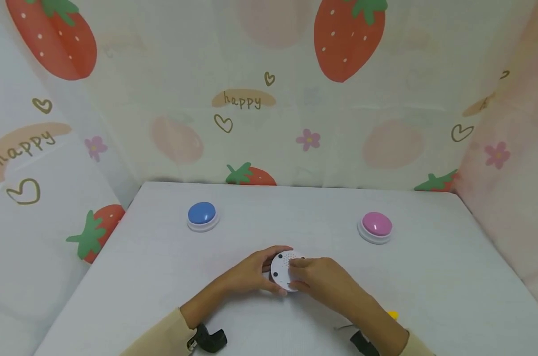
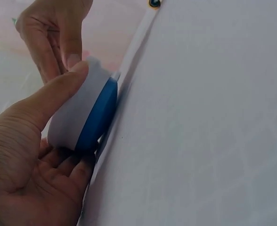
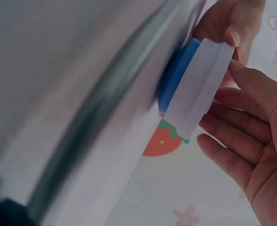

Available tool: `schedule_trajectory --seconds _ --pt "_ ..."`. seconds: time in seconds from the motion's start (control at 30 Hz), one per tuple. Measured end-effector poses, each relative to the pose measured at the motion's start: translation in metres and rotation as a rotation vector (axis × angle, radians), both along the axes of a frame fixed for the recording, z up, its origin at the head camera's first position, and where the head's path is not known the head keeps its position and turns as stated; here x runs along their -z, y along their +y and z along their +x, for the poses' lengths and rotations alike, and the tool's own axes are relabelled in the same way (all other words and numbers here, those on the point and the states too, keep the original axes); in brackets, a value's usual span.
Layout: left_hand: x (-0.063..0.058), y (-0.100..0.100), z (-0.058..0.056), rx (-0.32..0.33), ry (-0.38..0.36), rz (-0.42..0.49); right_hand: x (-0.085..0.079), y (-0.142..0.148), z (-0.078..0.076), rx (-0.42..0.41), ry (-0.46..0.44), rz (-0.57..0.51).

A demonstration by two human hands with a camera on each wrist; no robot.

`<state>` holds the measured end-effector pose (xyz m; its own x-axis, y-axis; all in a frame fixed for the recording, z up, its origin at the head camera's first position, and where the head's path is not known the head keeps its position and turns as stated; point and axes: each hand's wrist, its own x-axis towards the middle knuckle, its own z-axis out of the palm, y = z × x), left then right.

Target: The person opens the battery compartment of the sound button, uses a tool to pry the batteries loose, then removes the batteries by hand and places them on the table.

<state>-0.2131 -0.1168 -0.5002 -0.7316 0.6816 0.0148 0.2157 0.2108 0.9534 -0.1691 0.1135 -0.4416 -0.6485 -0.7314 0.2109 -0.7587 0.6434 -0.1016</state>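
A push button (image 1: 280,273) with a blue dome (image 2: 97,115) and a thick white base (image 3: 200,89) is turned over between the two hands. Its white underside, with small holes and dark round feet, faces up in the head view. My left hand (image 1: 257,272) grips it from the left, thumb along the near rim and fingers round the far side. From the right, my right hand (image 1: 329,282) touches the underside with its fingertips, covering part of it. In the right wrist view the fingers of this hand are fairly straight. The dome points down, close over the white table.
A blue-domed button (image 1: 201,216) stands at the back left of the white table (image 1: 287,212), a pink-domed one (image 1: 376,227) at the back right. Something yellow (image 1: 393,315) and a thin metal rod (image 1: 343,327) show beside the right forearm. A strawberry-print cloth (image 1: 184,74) hangs behind.
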Motion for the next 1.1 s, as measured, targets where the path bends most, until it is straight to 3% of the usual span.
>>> schedule_trajectory --seconds 0.23,0.43,0.8,1.1 --pt "0.0019 0.0020 0.0017 -0.014 0.054 -0.038 0.0025 -0.0019 0.0006 -0.059 0.122 0.056" --pt "0.0019 0.0031 0.0025 -0.050 0.091 -0.052 -0.0014 -0.0043 0.0039 -0.104 0.237 0.220" --pt "0.0050 0.0048 0.0030 -0.070 0.133 -0.021 -0.0055 -0.0048 0.0060 -0.125 0.251 0.282" --pt "0.0046 0.0049 0.0030 -0.079 0.118 -0.012 -0.0050 -0.0033 0.0068 -0.149 0.271 0.286"
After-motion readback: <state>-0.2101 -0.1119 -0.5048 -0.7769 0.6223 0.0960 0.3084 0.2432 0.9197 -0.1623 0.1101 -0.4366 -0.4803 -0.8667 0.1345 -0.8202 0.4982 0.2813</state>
